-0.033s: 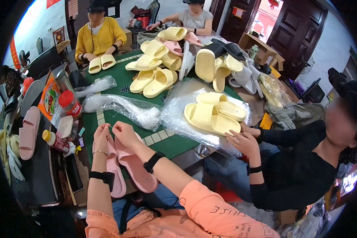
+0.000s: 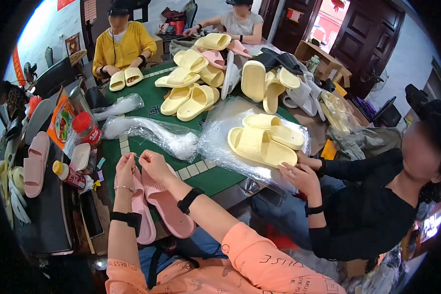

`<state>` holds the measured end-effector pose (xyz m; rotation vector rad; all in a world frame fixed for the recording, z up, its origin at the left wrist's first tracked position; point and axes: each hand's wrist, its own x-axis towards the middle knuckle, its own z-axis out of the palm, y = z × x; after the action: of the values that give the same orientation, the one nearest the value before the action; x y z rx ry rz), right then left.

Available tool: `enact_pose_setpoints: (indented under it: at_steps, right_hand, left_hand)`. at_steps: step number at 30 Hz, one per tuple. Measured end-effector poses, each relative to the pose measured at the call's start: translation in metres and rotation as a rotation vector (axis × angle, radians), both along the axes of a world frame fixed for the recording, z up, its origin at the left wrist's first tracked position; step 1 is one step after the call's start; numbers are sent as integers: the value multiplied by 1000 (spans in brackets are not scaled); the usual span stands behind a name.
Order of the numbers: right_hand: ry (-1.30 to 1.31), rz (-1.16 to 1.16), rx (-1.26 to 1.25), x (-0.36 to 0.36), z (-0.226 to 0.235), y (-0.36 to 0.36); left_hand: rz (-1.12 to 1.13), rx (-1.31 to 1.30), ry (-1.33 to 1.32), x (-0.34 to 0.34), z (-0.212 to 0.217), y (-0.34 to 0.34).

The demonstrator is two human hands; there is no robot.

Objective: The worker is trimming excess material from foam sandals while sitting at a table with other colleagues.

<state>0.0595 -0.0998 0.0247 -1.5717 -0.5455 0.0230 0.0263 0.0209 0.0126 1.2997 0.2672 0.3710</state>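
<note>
Two pink slippers [image 2: 169,210] lie side by side at the near edge of the green table [image 2: 208,179], heels toward me. My left hand [image 2: 126,169] and my right hand [image 2: 152,164] sit close together over their toe ends, fingers curled and fingertips meeting between them. Each hand seems to grip the toe of one slipper; what the fingertips pinch is too small to see. A crumpled clear plastic bag [image 2: 154,133] lies just beyond my hands. Both wrists wear black bands.
A person on the right has both hands [image 2: 299,174] at a yellow slipper pair [image 2: 264,142] on clear plastic. Yellow slippers [image 2: 196,83] are piled mid-table. Two people sit at the far side. Bottles [image 2: 85,128] and another pink slipper [image 2: 35,164] stand at the left.
</note>
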Motion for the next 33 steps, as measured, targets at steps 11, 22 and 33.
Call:
enact_pose_setpoints:
  at_steps: [11, 22, 33]
  right_hand:
    - [54, 17, 0, 0, 1, -2]
    - [18, 14, -12, -1, -1, 0]
    - [66, 34, -1, -4, 4, 0]
  left_hand:
    - [-4, 72, 15, 3, 0, 3]
    - [-16, 49, 31, -2, 1, 3]
    - [-31, 100, 44, -6, 8, -1]
